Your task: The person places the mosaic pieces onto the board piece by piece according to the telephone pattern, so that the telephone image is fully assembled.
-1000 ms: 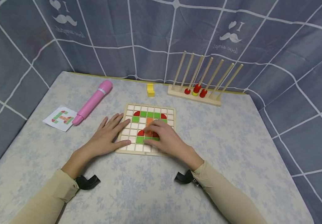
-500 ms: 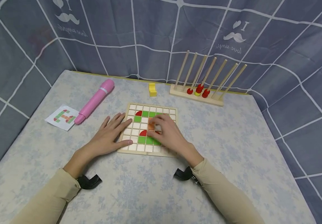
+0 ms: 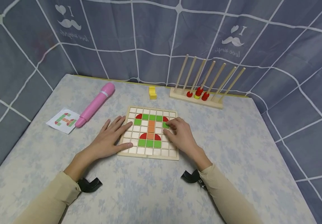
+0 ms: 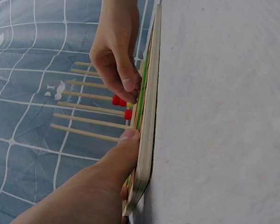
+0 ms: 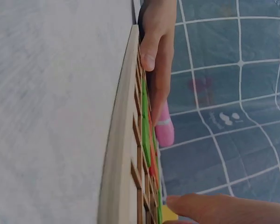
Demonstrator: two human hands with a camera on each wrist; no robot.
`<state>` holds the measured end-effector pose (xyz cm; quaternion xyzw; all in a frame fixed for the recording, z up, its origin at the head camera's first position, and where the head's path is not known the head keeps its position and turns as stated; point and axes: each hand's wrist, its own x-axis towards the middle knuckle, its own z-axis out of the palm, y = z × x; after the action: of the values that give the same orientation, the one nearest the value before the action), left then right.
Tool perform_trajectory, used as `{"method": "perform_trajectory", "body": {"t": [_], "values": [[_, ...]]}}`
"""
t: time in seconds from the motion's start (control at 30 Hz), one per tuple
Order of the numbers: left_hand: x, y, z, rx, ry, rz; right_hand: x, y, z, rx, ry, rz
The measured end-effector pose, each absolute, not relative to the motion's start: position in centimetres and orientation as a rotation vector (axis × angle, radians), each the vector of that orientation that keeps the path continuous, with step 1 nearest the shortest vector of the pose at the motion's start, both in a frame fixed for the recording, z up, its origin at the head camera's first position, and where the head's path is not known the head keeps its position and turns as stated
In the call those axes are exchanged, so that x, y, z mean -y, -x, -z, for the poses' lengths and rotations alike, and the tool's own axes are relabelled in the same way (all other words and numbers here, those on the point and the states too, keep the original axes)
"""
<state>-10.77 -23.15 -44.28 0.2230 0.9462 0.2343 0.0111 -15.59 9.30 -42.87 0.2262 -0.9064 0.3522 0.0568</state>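
Note:
A square wooden grid board [image 3: 149, 156] lies flat, its white cells partly filled with coloured tiles. Green tiles [image 3: 149, 143] and quarter-round red tiles [image 3: 143, 136] form a top row and a lower row, joined by a column of orange tiles [image 3: 151, 127]. My left hand [image 3: 109, 137] rests spread on the board's left edge, thumb and fingertips on its cells. My right hand [image 3: 179, 132] is over the right side, fingers bent. Its index fingertip is right at a green tile [image 3: 165, 125] below the upper right red one; the thumb sits lower, apart from the index finger.
A card with a printed tile pattern [image 3: 63, 120] lies at the left, beside a long pink tube with a white band [image 3: 95, 105]. Behind the board are a small yellow block [image 3: 152, 93] and a wooden peg rack [image 3: 196, 101] with red and yellow beads.
My right hand has moved from over the board's middle column to its right side, uncovering the orange tiles and lower row. My left hand stays on the left edge.

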Motion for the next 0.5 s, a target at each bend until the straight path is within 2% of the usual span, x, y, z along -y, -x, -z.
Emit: {"method": "perform_trajectory", "body": {"t": [0.27,0.5], "values": [[23.2,10.5,44.6,-2.940,-0.727,-0.746,-10.0,15.6,44.0,2.629,-0.661,-1.087],[24.0,10.7,44.1,-2.835,-0.779,-0.745,-12.1,14.9,43.1,2.658,-0.627,-1.070]]}}
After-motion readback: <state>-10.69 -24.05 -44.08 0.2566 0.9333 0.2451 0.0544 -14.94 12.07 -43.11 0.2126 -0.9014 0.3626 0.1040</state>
